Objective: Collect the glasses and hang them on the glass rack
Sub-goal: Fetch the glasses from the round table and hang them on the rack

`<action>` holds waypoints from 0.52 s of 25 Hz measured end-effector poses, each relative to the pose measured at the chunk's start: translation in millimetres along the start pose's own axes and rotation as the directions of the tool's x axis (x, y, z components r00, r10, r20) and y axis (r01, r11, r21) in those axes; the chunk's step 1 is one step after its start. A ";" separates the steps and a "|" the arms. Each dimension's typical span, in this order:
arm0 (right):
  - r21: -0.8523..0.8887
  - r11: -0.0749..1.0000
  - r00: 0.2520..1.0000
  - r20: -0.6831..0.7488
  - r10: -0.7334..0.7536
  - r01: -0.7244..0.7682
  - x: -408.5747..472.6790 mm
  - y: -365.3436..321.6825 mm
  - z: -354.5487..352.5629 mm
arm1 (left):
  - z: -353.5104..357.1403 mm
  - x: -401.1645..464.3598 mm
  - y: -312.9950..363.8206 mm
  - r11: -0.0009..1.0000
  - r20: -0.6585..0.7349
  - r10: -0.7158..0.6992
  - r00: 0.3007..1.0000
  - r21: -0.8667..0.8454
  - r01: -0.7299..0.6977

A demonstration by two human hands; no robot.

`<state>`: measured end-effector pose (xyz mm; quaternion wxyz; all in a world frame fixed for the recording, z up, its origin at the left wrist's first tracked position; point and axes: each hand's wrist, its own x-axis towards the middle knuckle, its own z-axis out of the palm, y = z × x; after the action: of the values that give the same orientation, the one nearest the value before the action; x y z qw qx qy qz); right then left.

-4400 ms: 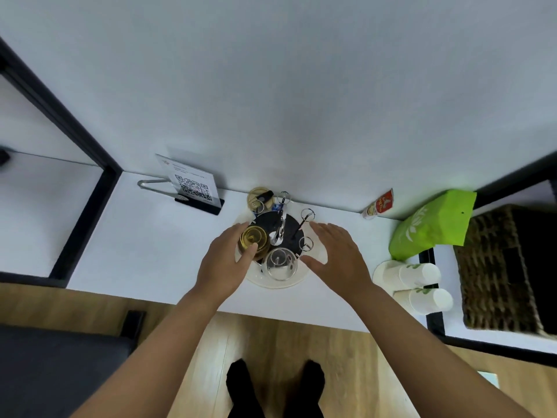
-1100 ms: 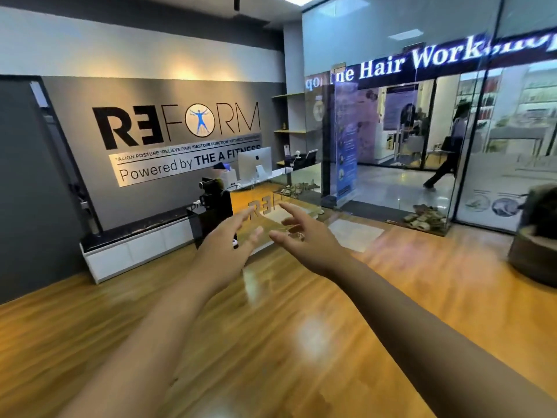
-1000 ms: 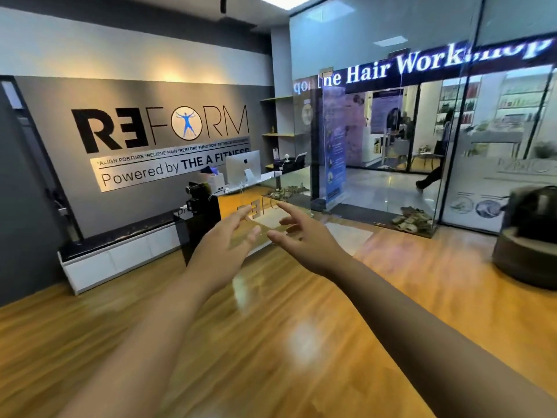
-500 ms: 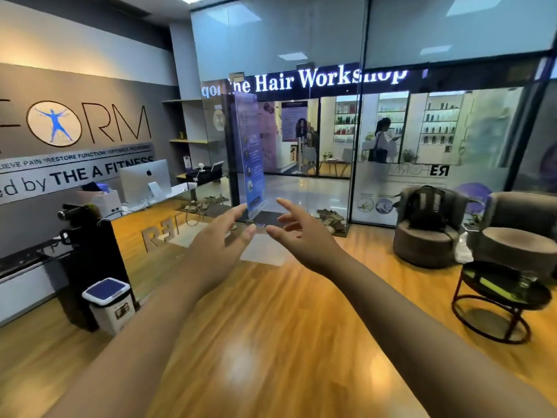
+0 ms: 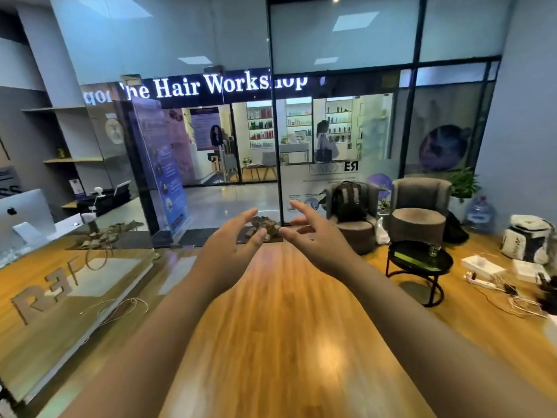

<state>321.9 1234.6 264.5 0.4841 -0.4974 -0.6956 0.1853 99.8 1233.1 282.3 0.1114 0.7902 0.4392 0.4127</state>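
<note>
Floor: glossy orange-brown wooden plank floor (image 5: 286, 342), pale glare streaks;
Table: round black metal side table (image 5: 420, 260), green patch on top;
Chairs: two grey-brown round upholstered armchairs (image 5: 419, 212);
Sign: white glowing shop lettering (image 5: 217, 86) on black

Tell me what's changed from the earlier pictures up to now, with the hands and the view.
The view has left the white counter with the glass rack and swung right across the room, so the round black side table with a glass on it is now in sight. The left hand, which touched a glass at the rack, holds nothing. The right hand is unchanged: open, empty, held out in front.
</note>
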 end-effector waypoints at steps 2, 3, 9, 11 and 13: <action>-0.018 0.999 0.999 -0.032 0.027 -0.027 26.2 28.9 -8.2 | 23.1 35.5 -15.5 0.999 0.024 0.037 0.999 -0.013 -0.037; -0.023 0.999 0.998 -0.047 0.036 -0.037 38.8 42.2 -13.0 | 33.4 52.8 -23.1 0.999 0.026 0.050 0.998 -0.015 -0.050; -0.083 0.994 0.994 -0.095 0.060 -0.068 146.5 129.5 -52.2 | 110.9 181.1 -60.3 0.994 0.065 0.082 0.995 -0.072 -0.078; -0.095 0.993 0.994 -0.097 0.058 -0.067 177.5 152.4 -62.2 | 132.0 217.7 -70.8 0.994 0.055 0.081 0.995 -0.082 -0.076; -0.100 0.991 0.992 -0.101 0.075 -0.085 209.8 178.1 -73.4 | 156.2 253.4 -85.1 0.993 0.064 0.070 0.995 -0.095 -0.064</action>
<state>468.5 1478.8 269.3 0.4832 -0.5579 -0.6592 0.1438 235.1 1511.6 277.8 0.1488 0.8120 0.3889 0.4091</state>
